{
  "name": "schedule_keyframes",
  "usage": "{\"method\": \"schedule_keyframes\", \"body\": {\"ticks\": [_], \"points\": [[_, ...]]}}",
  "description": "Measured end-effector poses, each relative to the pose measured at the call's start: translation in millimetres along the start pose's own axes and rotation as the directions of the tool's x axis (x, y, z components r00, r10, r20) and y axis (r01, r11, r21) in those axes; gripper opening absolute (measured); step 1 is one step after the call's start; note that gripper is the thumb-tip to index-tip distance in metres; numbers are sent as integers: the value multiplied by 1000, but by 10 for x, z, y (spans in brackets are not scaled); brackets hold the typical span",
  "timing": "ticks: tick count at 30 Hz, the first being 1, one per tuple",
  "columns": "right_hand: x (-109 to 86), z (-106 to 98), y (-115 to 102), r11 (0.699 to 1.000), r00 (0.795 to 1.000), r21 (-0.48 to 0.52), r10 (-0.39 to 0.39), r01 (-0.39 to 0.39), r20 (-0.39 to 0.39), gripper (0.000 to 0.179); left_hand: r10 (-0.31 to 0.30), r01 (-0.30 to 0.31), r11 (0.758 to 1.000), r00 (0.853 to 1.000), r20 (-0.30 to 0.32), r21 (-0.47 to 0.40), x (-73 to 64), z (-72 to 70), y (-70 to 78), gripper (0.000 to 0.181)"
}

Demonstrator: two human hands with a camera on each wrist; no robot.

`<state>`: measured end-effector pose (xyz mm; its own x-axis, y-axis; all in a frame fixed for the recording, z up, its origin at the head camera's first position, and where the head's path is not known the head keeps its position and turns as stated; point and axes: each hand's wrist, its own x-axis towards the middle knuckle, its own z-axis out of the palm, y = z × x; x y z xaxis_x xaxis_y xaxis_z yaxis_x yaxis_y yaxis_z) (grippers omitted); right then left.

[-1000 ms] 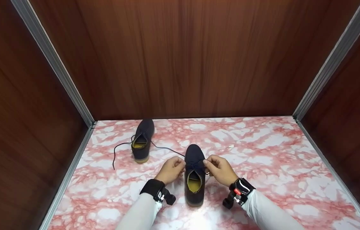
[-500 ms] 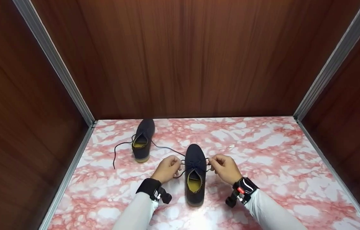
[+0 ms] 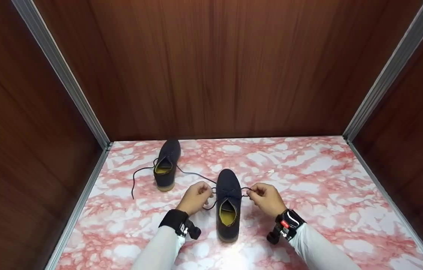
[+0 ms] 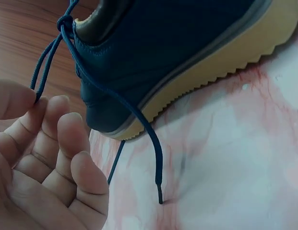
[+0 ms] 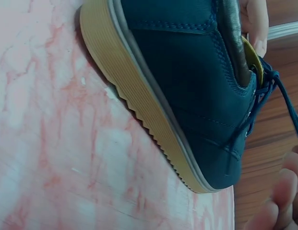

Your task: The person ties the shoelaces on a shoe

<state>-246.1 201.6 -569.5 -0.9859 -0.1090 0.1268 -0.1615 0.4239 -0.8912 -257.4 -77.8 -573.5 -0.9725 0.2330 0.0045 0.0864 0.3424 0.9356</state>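
Note:
A navy shoe (image 3: 226, 178) with a yellow insole and thick tan sole stands on the marbled surface between the two hands, its toe pointing away. Its blue lace is knotted (image 4: 65, 23) over the tongue, with a loop to either side. To the left, my left hand (image 3: 195, 197) pinches the left loop (image 4: 44, 67) between thumb and forefinger, the other fingers loosely bent. A loose lace end (image 4: 153, 139) hangs past this hand. My right hand (image 3: 268, 199) pinches the other loop (image 5: 287, 98) on the right side; its fingertips are partly cut off in the right wrist view.
A second navy shoe (image 3: 170, 150) stands farther back to the left, its lace untied. One lace end (image 3: 135, 180) lies out to its left; the other (image 3: 198, 174) runs toward the nearer shoe. Brown wood-grain panels (image 3: 211, 75) enclose the back and sides.
Both hands have moved outward from the shoe, the right hand farther. The lace loops now stretch out to both sides. The shoes have stayed in place.

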Motion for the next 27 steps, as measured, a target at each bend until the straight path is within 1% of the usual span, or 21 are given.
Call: {"method": "schedule_keyframes", "body": {"ticks": [3, 6, 7, 9, 11, 14, 17, 21, 24, 26, 27], "points": [[10, 17, -28, 998, 999, -40, -49, 49, 9, 18, -17, 17, 1000, 1000, 6, -19, 10, 18, 37, 10], [14, 29, -56, 990, 995, -104, -100, 100, 7, 23, -10, 10, 1000, 1000, 21, -7, 17, 15, 92, 22], [14, 32, -66, 985, 993, -129, -116, 116, 7, 25, -1, 1, 1000, 1000, 27, 6, 20, 9, 111, 27], [12, 37, -80, 975, 990, -174, -140, 140, 12, 28, 25, -27, 998, 999, 37, 60, 28, -3, 144, 33], [12, 39, -89, 966, 988, -208, -152, 151, 13, 31, 56, -62, 990, 997, 50, 129, 38, -14, 166, 34], [14, 33, -98, 959, 988, -238, -155, 151, 3, 34, 118, -130, 964, 991, 64, 233, 52, -21, 186, 28], [19, 19, -95, 954, 988, -260, -154, 146, -11, 37, 152, -165, 939, 986, 65, 302, 62, -14, 201, 19], [20, -7, -72, 947, 989, -295, -144, 129, -30, 43, 192, -201, 905, 980, 61, 376, 62, -5, 201, 11], [15, -30, -56, 946, 993, -313, -108, 86, -54, 45, 220, -231, 876, 973, 76, 423, 55, -7, 208, 10], [13, -42, -52, 946, 995, -319, -78, 54, -63, 44, 224, -242, 865, 970, 92, 439, 51, -11, 220, 11], [14, -47, -50, 948, 996, -314, -64, 40, -64, 42, 220, -241, 864, 970, 101, 442, 50, -15, 229, 11]]}}
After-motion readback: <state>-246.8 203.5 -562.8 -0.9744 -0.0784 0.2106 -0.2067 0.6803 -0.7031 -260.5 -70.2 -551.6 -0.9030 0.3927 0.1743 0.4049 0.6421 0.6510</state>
